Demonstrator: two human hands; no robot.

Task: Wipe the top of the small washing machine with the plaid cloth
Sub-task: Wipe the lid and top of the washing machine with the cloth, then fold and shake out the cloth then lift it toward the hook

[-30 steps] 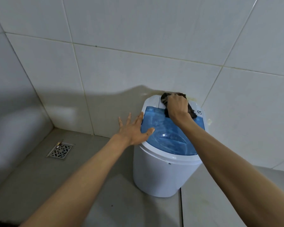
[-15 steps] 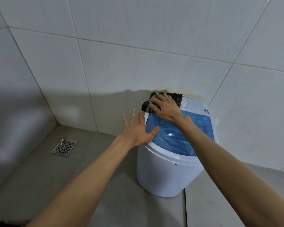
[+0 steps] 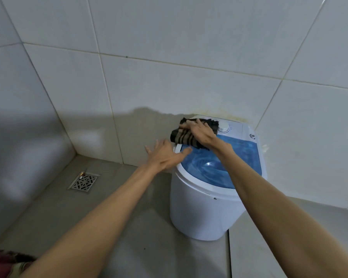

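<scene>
A small white washing machine [image 3: 199, 213] with a translucent blue lid [image 3: 213, 167] stands on the floor against the tiled wall. The dark plaid cloth [image 3: 181, 137] lies on the machine's back left corner, hanging a little over the edge. My right hand [image 3: 201, 131] presses flat on the cloth, fingers pointing left. My left hand [image 3: 165, 155] is spread open at the machine's left rim, thumb touching the lid's edge. A white dial [image 3: 223, 127] shows just right of the cloth.
A metal floor drain [image 3: 84, 181] sits in the grey floor to the left. Tiled walls meet in a corner at the left. The wall stands right behind the machine. A patch of red clothing [image 3: 0, 263] shows at the bottom left.
My right hand has slid the cloth from the back middle of the top to its back left corner, uncovering the dial. My left hand stays at the left rim.
</scene>
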